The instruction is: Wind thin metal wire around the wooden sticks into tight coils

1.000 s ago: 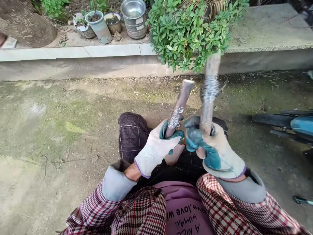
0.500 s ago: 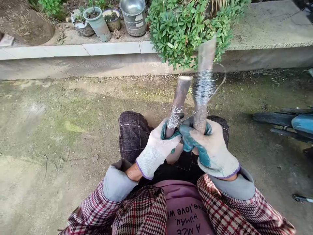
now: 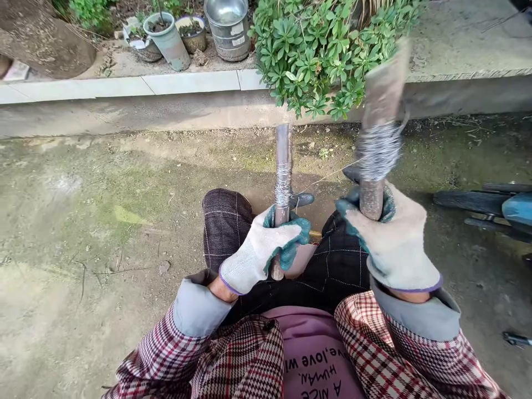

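In my gloved left hand [image 3: 272, 241] is a slim wooden stick [image 3: 284, 141], nearly upright, with thin silver wire [image 3: 283, 185] wound around its middle. My gloved right hand [image 3: 390, 238] grips a thicker wooden stick [image 3: 384, 97], blurred by motion and leaning slightly right. A fat coil of wire [image 3: 379, 152] is wrapped around this second stick, just above my fingers. One thin strand [image 3: 332, 176] runs between the two windings, over the gap between my hands. Both gloves are white with green-coated fingers and palms.
Beyond the dirt ground [image 3: 124, 221] runs a low ledge [image 3: 187, 86]. On it stand several plant pots [image 3: 170, 44], a metal pot [image 3: 228, 33] and a leafy green bush [image 3: 307, 55]. A dark wheel [image 3: 465, 198] with a blue part is at the right.
My right hand has moved right and slightly up with its stick, away from my left hand. The left stick has turned more upright, and the strand between them has lengthened.
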Tool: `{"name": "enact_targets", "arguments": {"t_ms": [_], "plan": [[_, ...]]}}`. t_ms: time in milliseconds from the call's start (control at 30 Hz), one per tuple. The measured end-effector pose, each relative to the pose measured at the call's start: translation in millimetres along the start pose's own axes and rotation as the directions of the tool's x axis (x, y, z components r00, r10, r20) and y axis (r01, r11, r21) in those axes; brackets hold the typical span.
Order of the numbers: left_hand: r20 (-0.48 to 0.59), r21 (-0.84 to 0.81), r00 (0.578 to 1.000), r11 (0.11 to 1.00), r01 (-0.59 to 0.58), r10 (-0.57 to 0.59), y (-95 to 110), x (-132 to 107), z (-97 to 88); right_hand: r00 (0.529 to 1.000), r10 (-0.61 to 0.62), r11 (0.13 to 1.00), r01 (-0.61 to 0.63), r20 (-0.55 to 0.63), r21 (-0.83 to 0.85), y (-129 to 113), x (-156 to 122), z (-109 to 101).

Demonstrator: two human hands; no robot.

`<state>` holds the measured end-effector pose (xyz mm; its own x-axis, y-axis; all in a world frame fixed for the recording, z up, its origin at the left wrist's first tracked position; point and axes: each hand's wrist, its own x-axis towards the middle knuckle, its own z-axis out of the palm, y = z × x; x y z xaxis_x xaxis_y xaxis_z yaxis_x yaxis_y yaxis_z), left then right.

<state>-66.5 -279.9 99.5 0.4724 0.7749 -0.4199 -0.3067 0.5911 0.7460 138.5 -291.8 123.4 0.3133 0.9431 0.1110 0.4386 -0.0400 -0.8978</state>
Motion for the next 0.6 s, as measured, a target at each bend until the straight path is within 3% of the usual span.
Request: {"name": "enact_targets", "arguments": {"t_ms": [100,300,433,600], "plan": [[0.013,-0.036,1.0,0.999,0.008,-0.008,-0.2,-0.1,-2.8,0.992,-0.126,0.959,0.121,-0.005,-0.256,10.1,7.9,-5.4],[0.064,-0.043,0.998,0.999,0.016,-0.013,-0.2,-0.8,-5.5,0.988,-0.149,0.942,0.156,0.046,-0.299,24.6,15.9,-13.9],[0.062,-0.053,0.998,0.999,0.007,-0.004,-1.6,0.0,-6.1,0.998,-0.05,0.963,0.058,0.038,-0.262,27.5,14.9,-18.6],[0.077,-0.054,0.997,0.999,-0.005,0.009,-0.8,0.5,-3.6,0.995,-0.057,0.994,0.064,0.078,-0.088,15.4,10.7,-13.7]]}}
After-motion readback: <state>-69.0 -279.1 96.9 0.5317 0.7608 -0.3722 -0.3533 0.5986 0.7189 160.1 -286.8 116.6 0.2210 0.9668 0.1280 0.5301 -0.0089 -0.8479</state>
